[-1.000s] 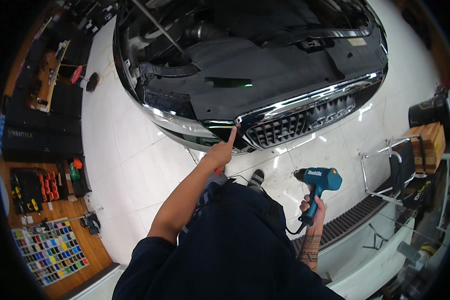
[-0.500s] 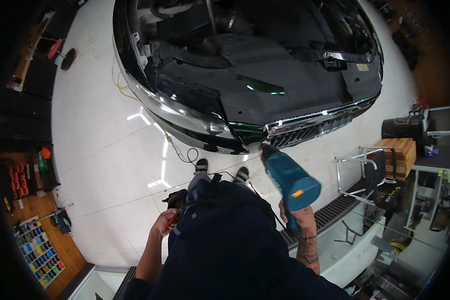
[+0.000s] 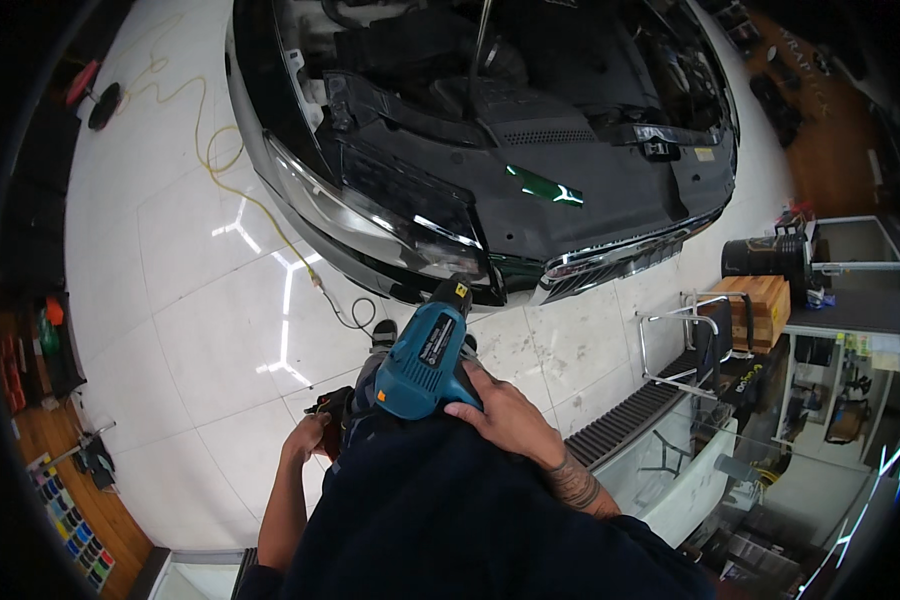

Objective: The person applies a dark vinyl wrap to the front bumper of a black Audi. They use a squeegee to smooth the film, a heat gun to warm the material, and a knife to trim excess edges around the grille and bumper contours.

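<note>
A teal heat gun (image 3: 422, 360) is gripped in my right hand (image 3: 510, 412), whose fingers wrap round its handle. Its dark nozzle tilts up and to the right, in front of the car's headlight (image 3: 435, 245); from this view I cannot tell how close it is. Down at my left hip, my left hand (image 3: 308, 436) is closed at a dark pouch (image 3: 336, 403); anything in its fingers is hidden. The dark car (image 3: 400, 285) stands before me, engine bay exposed. On its black front cover (image 3: 450, 190) lies a glossy dark green strip (image 3: 545, 187).
A yellow cord (image 3: 255, 205) joined to a dark cable (image 3: 355, 318) runs across the tiled floor from the left. At the right stand a metal-framed chair (image 3: 670, 312), a wooden block (image 3: 760, 300) and a black drum (image 3: 765, 257). Colour swatches (image 3: 65, 515) sit at lower left.
The heat gun has moved left and turned, its nozzle now nearer the headlight than the grille. My left hand has sunk into the pouch area; the red item in it no longer shows.
</note>
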Demonstrator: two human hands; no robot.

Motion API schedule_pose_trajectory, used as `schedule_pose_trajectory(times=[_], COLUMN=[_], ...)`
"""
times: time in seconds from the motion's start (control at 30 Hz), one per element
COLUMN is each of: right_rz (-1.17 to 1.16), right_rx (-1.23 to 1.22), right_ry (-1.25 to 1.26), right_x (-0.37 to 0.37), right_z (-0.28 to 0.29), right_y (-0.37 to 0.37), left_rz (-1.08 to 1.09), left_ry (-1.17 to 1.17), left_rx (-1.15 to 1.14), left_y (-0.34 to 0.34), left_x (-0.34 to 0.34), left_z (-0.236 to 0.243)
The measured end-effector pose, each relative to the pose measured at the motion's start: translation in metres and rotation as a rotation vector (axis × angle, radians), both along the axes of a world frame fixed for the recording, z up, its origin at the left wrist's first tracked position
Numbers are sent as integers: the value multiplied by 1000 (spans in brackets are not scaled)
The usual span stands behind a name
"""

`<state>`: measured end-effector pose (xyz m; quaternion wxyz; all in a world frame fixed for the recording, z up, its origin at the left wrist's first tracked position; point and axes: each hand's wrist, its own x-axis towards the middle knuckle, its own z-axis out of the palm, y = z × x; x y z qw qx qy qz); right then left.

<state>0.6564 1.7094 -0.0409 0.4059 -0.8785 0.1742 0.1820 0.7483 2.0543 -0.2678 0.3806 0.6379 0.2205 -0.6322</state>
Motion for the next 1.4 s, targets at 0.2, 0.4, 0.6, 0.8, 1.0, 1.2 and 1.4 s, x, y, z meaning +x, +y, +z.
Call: schedule_pose_trajectory(times=[0.2,0.4,0.6,0.8,1.0,1.2,1.4], right_rz=[11,-51,-69,-82,12,188,-514], right_rx=[-160,-189,-188,-155,52,296,-173], right_ry=[74,107,79,128,-170,-572,-273], right_x=[7,5,3,5,39,94,80], right_z=[9,9,5,12,32,1,-143], right_y=[17,22,25,26,35,6,-156], left_rz=[-225,-617,-644,-662,136,917,1380], left_ry=[-292,-521,-576,-608,-364,-449,-786], left_rx=[90,75,-226,-500,-1110,-1066,-1259], left_y=[-27,-23,-73,-90,-109,-124,-27], left_x=[20,30,60,56,15,46,99], left_z=[6,6,108,142,137,179,152])
